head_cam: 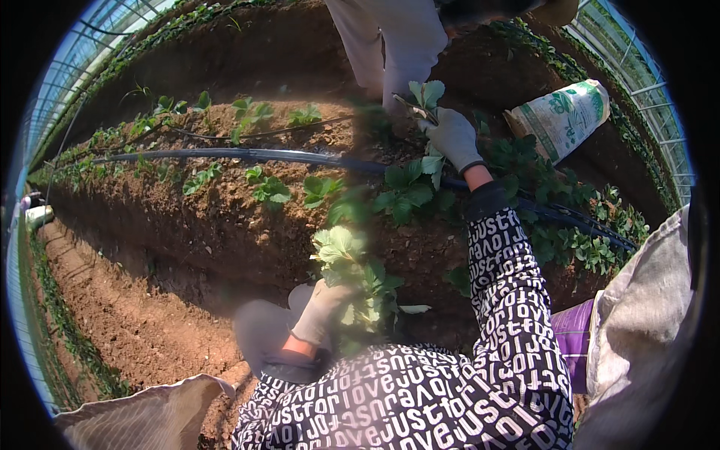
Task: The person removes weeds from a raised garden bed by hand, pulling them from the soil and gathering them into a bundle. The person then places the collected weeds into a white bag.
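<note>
My left hand [327, 308], in a pale work glove, is close to my body and shut on a bunch of leafy strawberry cuttings [340, 246]. Some of those leaves hang below the hand, partly in shadow. Over the raised soil bed [219, 236] reaches my right hand [454, 138], also gloved. A strawberry sprig [431, 94] with a bare stem sticks out between its fingers. Just below that wrist grow larger strawberry plants [402, 194]. Smaller plants [270, 190] stand in rows along the bed to the left.
A black irrigation hose [253, 154] runs lengthwise along the bed. Across it stands another person [396, 42] in light trousers. A printed sack [565, 119] lies at the upper right. Beige cloth sacks [641, 304] and a purple bag [575, 337] flank me. A soil furrow [135, 315] lies left.
</note>
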The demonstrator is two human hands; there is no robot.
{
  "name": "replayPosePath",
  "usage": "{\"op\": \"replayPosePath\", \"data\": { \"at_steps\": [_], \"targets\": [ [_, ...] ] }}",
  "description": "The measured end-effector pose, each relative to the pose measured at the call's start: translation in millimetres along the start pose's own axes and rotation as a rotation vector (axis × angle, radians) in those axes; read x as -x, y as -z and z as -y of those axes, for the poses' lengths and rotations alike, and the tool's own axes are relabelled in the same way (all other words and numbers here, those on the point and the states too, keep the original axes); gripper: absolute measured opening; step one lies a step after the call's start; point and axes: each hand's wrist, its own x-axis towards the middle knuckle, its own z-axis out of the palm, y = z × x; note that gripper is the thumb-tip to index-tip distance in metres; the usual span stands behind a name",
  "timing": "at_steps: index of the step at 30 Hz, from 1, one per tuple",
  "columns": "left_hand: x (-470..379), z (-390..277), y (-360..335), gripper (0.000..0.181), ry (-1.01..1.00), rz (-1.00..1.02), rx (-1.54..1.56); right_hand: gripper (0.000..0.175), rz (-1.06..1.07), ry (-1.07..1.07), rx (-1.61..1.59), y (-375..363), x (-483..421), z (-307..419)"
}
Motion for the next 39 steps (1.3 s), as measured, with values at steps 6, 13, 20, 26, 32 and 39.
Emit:
{"op": "replayPosePath", "data": {
  "at_steps": [6, 13, 20, 26, 32, 39],
  "targets": [
    [-8.4, 8.2, 8.2, 0.021, -0.002, 0.021, 0.061, 0.044, 0.248, -0.313, 0.051, -39.3, -82.8, -52.8],
    [-11.1, 25.7, 25.9, 0.020, -0.042, 0.053, 0.101, 0.042, 0.376, -0.227, 0.108, -57.7, -81.8, -41.8],
    [-9.0, 17.4, 16.4, 0.020, -0.184, 0.088, -0.223, 0.031, 0.217, 0.124, 0.282, -63.2, -43.5, -28.1],
    [-7.3, 7.2, 6.6, 0.022, 0.002, 0.031, 0.073, 0.031, 0.098, 0.259, 0.190, -70.9, -9.5, -57.3],
    [-5.3, 13.3, 10.9, 0.020, -0.021, 0.065, 0.058, 0.039, -0.003, -0.144, 0.029, -77.4, -37.8, -83.3],
    [-10.4, 8.5, -1.0, 0.016, 0.057, 0.003, 0.062, 0.023, -0.065, 0.489, -0.053, -88.8, -20.4, 10.9]
  ]
}}
